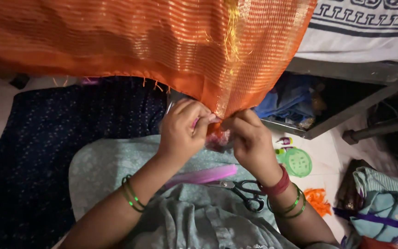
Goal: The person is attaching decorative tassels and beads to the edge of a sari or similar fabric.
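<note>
A wide orange cloth with gold stripes (130,41) hangs across the top and gathers to a point at the middle. My left hand (183,131) and my right hand (249,138) meet at that gathered corner, both pinching it. The left fingers also hold something small and pink, too hidden to name. A small clear packet with orange inside (218,138) sits between the hands. Black-handled scissors (245,191) and a pink strip (203,176) lie on my lap, below the hands. Green bangles ring both wrists.
A dark blue dotted cloth (33,152) covers the floor at left. A metal bed frame (346,110) with blue cloth beneath stands at right. A green round lid (298,162), orange thread scraps (318,200) and a teal bag (383,203) lie at right.
</note>
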